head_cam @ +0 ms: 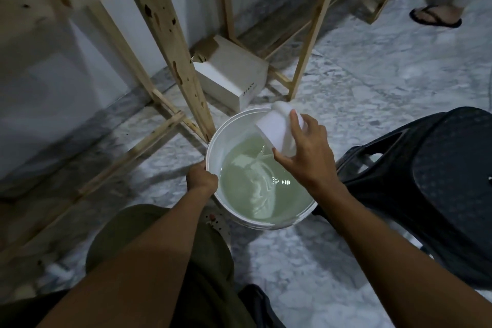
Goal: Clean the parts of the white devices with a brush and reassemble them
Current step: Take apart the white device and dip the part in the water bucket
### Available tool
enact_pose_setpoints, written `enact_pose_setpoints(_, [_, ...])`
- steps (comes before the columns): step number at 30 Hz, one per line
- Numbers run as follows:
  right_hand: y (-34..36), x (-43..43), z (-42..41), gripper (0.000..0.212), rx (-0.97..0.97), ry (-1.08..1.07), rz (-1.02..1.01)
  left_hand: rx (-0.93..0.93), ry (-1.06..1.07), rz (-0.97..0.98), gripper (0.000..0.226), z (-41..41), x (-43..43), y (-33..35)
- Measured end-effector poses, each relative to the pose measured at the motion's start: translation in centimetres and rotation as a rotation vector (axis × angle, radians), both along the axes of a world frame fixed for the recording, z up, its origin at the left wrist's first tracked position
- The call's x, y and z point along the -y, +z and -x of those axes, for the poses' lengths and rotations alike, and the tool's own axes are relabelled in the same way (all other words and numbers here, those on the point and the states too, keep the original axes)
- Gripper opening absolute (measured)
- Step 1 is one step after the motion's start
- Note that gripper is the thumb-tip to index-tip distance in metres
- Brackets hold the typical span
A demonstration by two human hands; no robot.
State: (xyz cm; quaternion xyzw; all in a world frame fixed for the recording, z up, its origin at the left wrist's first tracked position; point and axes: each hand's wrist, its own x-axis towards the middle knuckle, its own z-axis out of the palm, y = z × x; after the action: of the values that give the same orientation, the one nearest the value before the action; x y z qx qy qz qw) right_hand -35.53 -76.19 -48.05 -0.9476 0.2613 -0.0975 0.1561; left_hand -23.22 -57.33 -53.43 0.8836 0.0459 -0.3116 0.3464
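Note:
A white bucket stands on the marble floor, filled with pale greenish water. My left hand grips its near-left rim. My right hand holds a white device part tilted over the bucket's far right edge, fingers wrapped round its body. A thin stream of water runs from the part into the bucket. No brush is in view.
A dark plastic stool stands right of the bucket. A white cardboard box lies behind it among wooden table legs. Another person's sandalled foot is at the far right. My knee is near the bucket.

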Motion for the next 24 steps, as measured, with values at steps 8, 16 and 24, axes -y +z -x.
enact_pose_setpoints(8, [0.0,0.46,-0.43,0.092,-0.022,0.159,0.188,-0.01,0.003,0.013,0.046,0.08,-0.03,0.35])
enact_pose_setpoints(16, [-0.14,0.46,-0.58,0.092,-0.001,0.211,0.236,-0.02,0.007,0.018,0.047,0.03,-0.09,0.29])
enact_pose_setpoints(24, [-0.69,0.27,-0.5,0.091,0.003,0.206,0.224,-0.028,0.01,0.032,0.048,0.01,-0.09,0.37])
